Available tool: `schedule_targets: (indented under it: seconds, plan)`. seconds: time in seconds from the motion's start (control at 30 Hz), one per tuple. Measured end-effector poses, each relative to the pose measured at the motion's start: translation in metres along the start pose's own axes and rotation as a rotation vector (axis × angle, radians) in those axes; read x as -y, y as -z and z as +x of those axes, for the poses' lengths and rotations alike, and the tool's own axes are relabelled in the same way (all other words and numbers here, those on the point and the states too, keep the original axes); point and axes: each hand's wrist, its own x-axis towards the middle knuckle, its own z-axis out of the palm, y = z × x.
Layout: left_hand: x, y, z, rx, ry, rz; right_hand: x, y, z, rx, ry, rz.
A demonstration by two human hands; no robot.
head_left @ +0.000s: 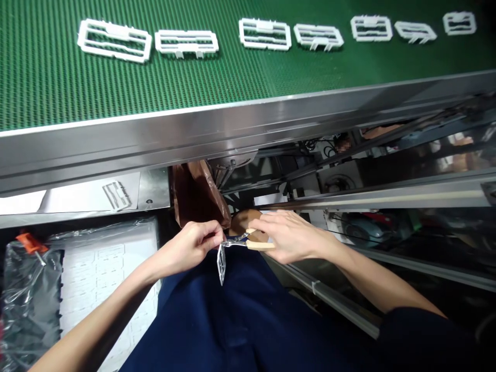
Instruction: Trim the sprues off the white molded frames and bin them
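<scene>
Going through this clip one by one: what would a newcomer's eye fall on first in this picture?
First, the row of white plastic rectangular frames along the far side of the green dimpled conveyor belt, above its stainless steel edge. Next, at lower centre, the left hand pinches a small white plastic frame, while the right hand grips metal-nosed pliers with pale tan handles beside it.
</scene>
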Motion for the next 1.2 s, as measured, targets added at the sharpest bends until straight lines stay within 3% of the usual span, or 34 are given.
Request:
schedule_targets:
  seconds: [0.63, 0.83, 1.0, 1.2]
  plan:
    - [-0.006, -0.008, 0.007, -0.002, -0.015, 0.024, -0.003, 0.032, 0.006, 0.126, 0.065, -0.102]
    - [-0.004, -0.011, 0.008, 0.003, -0.012, -0.004, -0.008, 0.032, 0.013, 0.171, 0.082, -0.067]
    - [0.002, -0.013, 0.009, -0.042, 0.043, -0.203, -0.019, 0.019, 0.008, 0.167, -0.072, 0.068]
    - [0.018, -0.038, 0.005, -0.054, 0.092, -0.685, -0.028, -0.017, -0.002, -0.024, -0.301, 0.323]
